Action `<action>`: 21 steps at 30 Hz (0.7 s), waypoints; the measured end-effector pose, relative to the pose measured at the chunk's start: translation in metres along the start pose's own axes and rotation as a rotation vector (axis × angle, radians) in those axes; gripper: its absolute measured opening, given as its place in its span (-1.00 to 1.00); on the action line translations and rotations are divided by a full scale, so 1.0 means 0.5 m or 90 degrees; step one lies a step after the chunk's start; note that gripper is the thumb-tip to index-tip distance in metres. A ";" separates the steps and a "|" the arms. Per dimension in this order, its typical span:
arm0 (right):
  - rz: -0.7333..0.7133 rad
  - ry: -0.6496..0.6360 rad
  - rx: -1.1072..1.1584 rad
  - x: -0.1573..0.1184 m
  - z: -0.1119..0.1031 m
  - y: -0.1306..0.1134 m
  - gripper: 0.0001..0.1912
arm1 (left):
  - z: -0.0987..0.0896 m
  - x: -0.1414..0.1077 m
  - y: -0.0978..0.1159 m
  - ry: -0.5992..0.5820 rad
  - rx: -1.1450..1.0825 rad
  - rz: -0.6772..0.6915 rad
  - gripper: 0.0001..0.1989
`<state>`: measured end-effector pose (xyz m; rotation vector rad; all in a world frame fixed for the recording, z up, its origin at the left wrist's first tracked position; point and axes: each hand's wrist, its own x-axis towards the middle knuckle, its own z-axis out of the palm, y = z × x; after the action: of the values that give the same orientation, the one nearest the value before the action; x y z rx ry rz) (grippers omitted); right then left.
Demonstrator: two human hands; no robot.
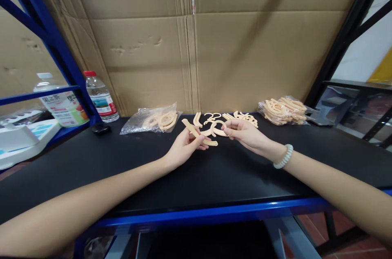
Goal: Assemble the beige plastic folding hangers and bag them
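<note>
My left hand (186, 147) is closed on a flat, slightly bent beige strip (196, 133), which slants down to the right across the fingers. Thumb and fingertips of my right hand (245, 131) pinch a curved beige hook (217, 123) close to the strip's right side. Just behind both hands, more beige curved pieces (197, 119) lie on the black table (214, 181), among them thin hooks (212, 117) and a small pile of parts (246, 117). Whether the hook touches the strip is too small to tell.
Clear bags of beige parts lie at the back left (159, 121) and back right (283, 110). A red-capped water bottle (102, 100), a larger bottle (63, 106) and a black object (101, 128) stand left. Cardboard (245, 59) walls the rear.
</note>
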<state>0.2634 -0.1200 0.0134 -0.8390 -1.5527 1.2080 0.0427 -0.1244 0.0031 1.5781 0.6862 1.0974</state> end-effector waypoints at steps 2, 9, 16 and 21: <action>-0.010 0.042 -0.016 -0.001 0.004 0.003 -0.76 | 0.002 -0.002 0.002 0.015 0.002 0.004 -0.61; 0.029 0.013 0.057 -0.009 0.015 0.011 -0.74 | -0.003 -0.001 -0.008 0.005 0.051 0.037 -0.66; 0.027 -0.034 0.010 -0.014 0.021 0.018 -0.78 | -0.005 -0.004 -0.002 0.015 0.135 0.052 -0.77; 0.106 -0.087 0.060 -0.021 0.024 0.013 -0.75 | -0.005 -0.007 -0.006 -0.010 0.155 0.077 -0.81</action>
<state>0.2547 -0.1314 0.0035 -0.8515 -1.5444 1.4740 0.0393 -0.1257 -0.0009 1.8546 0.7440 1.1219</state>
